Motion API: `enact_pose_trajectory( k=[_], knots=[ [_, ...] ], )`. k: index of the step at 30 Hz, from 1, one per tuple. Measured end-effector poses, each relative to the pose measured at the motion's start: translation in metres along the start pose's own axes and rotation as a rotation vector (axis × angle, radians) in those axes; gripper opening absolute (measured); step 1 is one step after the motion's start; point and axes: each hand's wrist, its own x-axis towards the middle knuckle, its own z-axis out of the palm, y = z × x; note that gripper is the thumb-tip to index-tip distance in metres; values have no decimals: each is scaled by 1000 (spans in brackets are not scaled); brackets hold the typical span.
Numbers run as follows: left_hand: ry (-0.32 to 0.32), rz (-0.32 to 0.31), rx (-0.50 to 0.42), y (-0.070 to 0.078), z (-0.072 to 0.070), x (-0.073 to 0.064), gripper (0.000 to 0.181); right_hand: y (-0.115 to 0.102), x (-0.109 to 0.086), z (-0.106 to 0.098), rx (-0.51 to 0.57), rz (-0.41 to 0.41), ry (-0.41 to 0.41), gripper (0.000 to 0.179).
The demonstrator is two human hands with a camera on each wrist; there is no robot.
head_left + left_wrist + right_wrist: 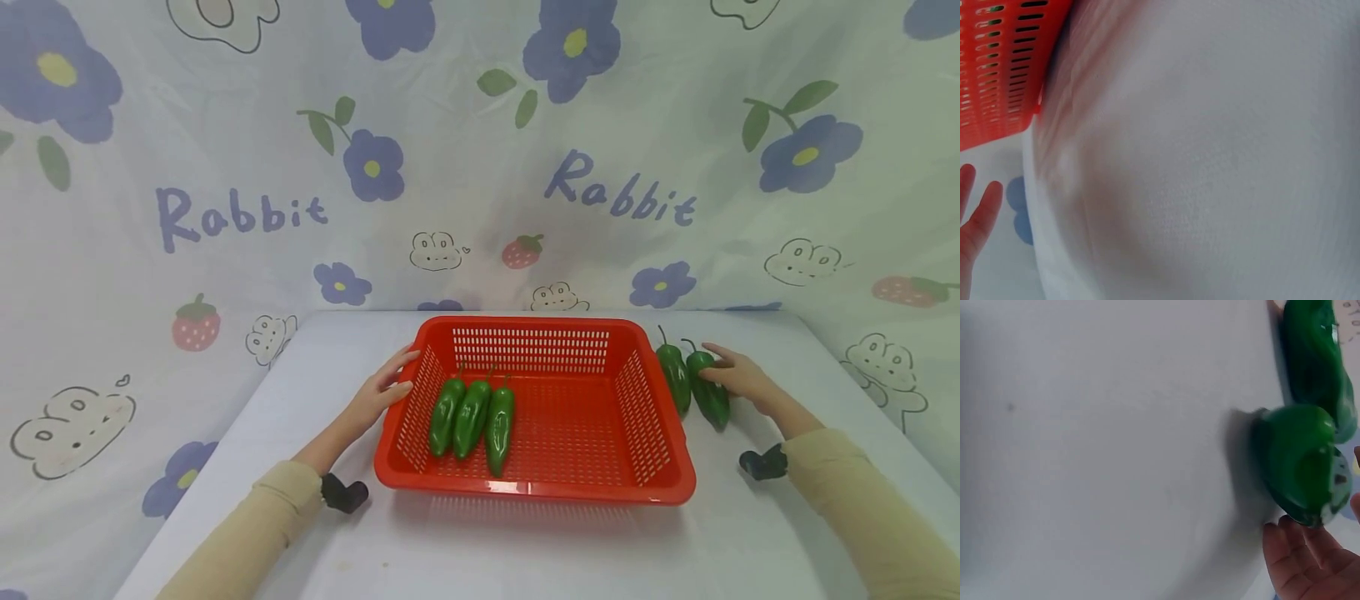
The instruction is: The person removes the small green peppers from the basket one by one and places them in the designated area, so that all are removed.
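Observation:
A red plastic basket [517, 487] with slotted walls stands on the white-covered table. Inside, on its left side, three green peppers [472, 418] lie side by side. My left hand [378, 392] is at the basket's left rim with fingers extended; firm contact cannot be made out. Right of the basket, two more peppers lie on the table: an inner pepper [675, 379] close to the basket wall and an outer pepper [1297, 459]. Around the outer pepper's upper part my right hand [738, 377] is spread, fingers along one side and touching it, thumb standing off it.
Behind the table hangs a pale cloth [465, 183] printed with flowers and rabbits. Dark wrist cameras [345, 493] jut inward from both sleeves, near the table surface. White tablecloth [525, 558] shows in front of the basket.

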Motion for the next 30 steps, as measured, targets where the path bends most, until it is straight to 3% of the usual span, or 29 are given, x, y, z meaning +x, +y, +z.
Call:
enact_pose_trajectory(
  k=[16, 22, 30],
  knots=[
    [-6, -9, -19, 4, 0, 0, 53, -23, -6, -20, -3, -43, 41, 72],
    [-5, -6, -3, 4, 0, 0, 53, -44, -10, -21, 8, -37, 48, 75],
    [-7, 0, -12, 3, 0, 0, 53, -80, -17, -20, 19, -103, 46, 77]
  ],
)
